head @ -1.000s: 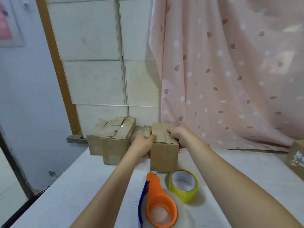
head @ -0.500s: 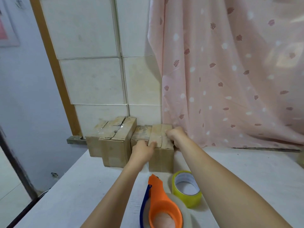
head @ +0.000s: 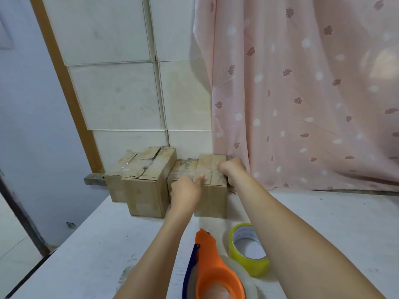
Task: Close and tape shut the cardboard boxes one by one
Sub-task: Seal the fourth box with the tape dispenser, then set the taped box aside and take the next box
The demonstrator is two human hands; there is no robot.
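At the far edge of the white table [head: 323,223], against the tiled wall [head: 121,93], both hands are on one small cardboard box [head: 212,199] with its flaps folded down. The right hand [head: 233,171] is curled over the box's far right top edge, fingers wrapped down the right side and thumb on the lid, gripping it. The left hand [head: 185,192] lies against the box's near left corner with its thumb stretched up onto the lid beside the centre seam; its fingers go down behind the left face between this box and its neighbour, so how tightly they curl cannot be told. Just left of the held box, touching it and partly hidden by the left hand, sits a lower flat box [head: 183,169]. Further left of that hand stands a larger taped box [head: 146,186] with glossy clear tape across its creased lid, and another box [head: 114,188] stands behind its left side. Nearer than both hands, between the forearms, lies an orange tape dispenser [head: 213,270] with a blue edge and a clear roll. Just right of it, under the right forearm, stands a yellow tape roll [head: 248,249] on its flat side. Behind the right hand hangs a pink curtain [head: 302,93] with leaf prints and pale dots, reaching down to the table's back edge.
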